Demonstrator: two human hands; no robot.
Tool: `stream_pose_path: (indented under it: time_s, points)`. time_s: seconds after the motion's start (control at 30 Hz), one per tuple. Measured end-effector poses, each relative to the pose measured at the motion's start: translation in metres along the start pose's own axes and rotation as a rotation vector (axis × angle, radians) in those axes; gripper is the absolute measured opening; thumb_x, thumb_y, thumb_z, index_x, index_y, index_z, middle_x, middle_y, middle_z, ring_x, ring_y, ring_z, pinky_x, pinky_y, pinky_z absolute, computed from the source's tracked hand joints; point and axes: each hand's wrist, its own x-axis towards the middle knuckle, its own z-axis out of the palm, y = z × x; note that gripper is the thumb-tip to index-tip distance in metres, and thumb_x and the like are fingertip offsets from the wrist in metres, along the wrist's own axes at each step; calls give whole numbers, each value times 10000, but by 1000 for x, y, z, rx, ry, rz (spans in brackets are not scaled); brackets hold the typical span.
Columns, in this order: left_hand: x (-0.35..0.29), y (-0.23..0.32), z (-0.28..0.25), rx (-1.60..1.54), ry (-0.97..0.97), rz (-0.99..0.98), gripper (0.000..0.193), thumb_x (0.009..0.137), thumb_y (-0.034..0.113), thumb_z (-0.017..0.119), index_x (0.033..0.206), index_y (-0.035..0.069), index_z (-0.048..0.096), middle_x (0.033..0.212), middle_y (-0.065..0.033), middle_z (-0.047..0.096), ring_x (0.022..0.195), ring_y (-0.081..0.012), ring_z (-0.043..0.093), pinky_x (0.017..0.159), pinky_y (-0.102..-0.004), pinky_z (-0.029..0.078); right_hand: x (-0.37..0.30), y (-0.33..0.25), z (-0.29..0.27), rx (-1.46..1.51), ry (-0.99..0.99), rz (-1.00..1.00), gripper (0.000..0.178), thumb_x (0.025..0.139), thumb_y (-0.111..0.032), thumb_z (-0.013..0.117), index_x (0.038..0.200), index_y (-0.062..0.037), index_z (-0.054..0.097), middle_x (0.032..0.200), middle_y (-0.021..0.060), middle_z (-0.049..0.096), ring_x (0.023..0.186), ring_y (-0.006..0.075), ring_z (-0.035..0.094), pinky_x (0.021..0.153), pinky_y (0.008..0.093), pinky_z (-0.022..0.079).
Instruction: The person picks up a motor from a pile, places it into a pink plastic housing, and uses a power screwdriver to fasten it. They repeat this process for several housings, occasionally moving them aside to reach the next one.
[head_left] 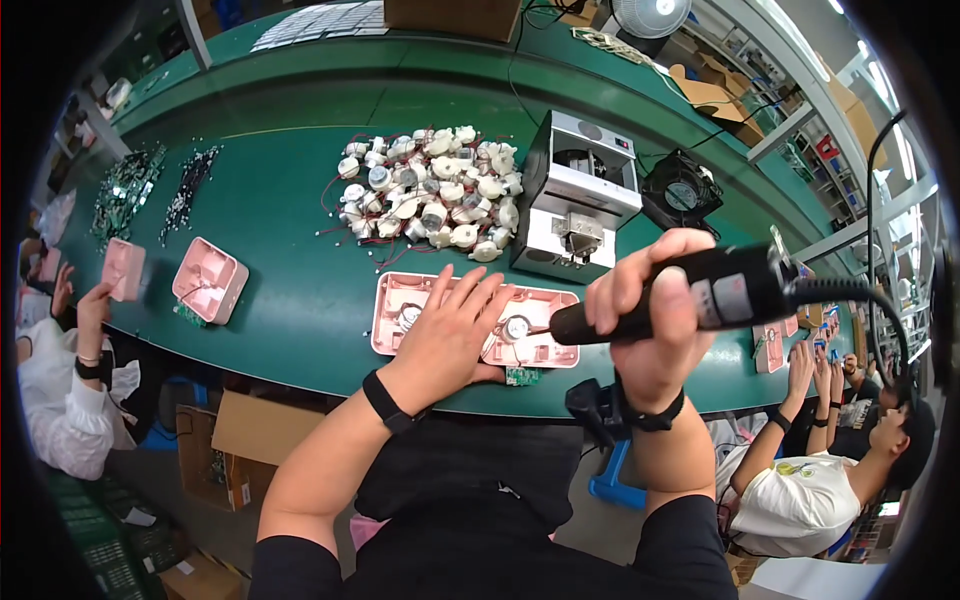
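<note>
Left hand [452, 330] lies flat, fingers spread, on the pink plastic housing [400, 300] at the belt's near edge — right hand [655, 320] is clamped round a black electric screwdriver [690, 295], its length pointing left toward the housing.

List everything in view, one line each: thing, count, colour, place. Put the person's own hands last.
pink housing: one, pink, near belt edge, under the left hand
small motors: a heap, white and silver with red wires, mid-belt
screw feeder: one, grey-white, right of the heap
cooling fan: one, black, right of the feeder
spare pink housing: one, pink, left on belt
conveyor belt: one, green
co-workers: two, at far left and lower right
left hand: flat on the pink housing
right hand: gripping black electric screwdriver
</note>
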Motion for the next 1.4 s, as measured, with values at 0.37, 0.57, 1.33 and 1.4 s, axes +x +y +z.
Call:
stream_pose_path:
  time_s: [0.37,0.57,1.33,1.4]
  points:
    - [-3,1,4,29,28,-7,958,652,432,847,1404,20,421,1373,-124,480,1330,-297,414,1160,-523,263,-19,44,9,-80,-138,22,303,916,-123,620,1113,-51,400,725,102,531,557,163,504,580,327,480]
    - [-3,0,5,21,21,-16,954,656,416,849,1407,29,408,1363,-116,473,1327,-290,407,1162,-521,258,-17,56,6,-145,-140,26,285,909,-94,606,1106,-52,405,728,107,535,562,164,511,579,324,485]
    - [18,23,6,48,-14,73,957,622,414,851,1380,-2,441,1338,-115,465,1273,-319,416,1125,-517,296,37,2,-37,-109,82,-242,168,961,-128,552,1073,-40,462,701,75,537,528,164,515,513,331,463]
    - [26,33,13,53,-18,76,970,623,424,847,1387,-7,432,1343,-123,469,1265,-318,425,1128,-522,291,50,3,-41,-166,99,-229,155,961,-126,555,1058,-30,482,695,74,540,530,166,526,504,325,460]
